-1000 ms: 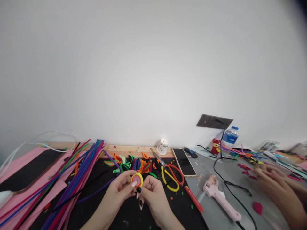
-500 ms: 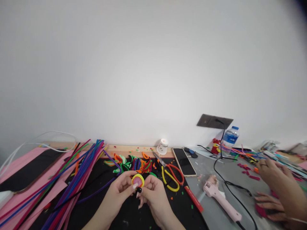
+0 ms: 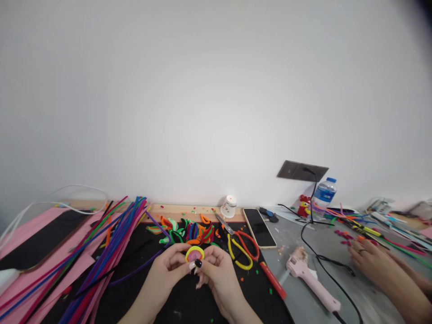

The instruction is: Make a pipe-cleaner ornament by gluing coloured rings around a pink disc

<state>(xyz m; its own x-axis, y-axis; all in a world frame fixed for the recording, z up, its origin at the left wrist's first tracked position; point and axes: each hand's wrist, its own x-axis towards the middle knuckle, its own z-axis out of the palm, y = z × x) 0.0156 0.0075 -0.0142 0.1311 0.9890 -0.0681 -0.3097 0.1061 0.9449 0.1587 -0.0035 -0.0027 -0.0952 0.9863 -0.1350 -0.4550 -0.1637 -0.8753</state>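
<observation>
A small round coil, apparently wound from pipe cleaner, (image 3: 194,254) has a yellow rim and a pink middle with some orange. My left hand (image 3: 171,265) pinches its left side between thumb and bent fingers. From the right, my right hand (image 3: 217,268) grips it too, its black-nailed thumb over the lower edge. Both hands are just above the black mat (image 3: 158,297). Right behind them lies a heap of bent pipe cleaner pieces (image 3: 194,231) in green, orange and other colours. Scissors (image 3: 241,248) with red and yellow handles rest to the right.
Long pipe cleaners (image 3: 114,243) lie at left beside a dark tablet-like slab (image 3: 43,238). A paper cup (image 3: 228,207), phone (image 3: 259,228), red utility knife (image 3: 272,281), pink glue gun (image 3: 312,281) and bottle (image 3: 324,194) stand or lie rightward. A co-worker's hands (image 3: 374,258) are far right.
My right thumb has slid up over the coil's edge, and the coil has tipped slightly. At far right, the co-worker's hands have moved down and left, onto the table beside the pink-red pieces.
</observation>
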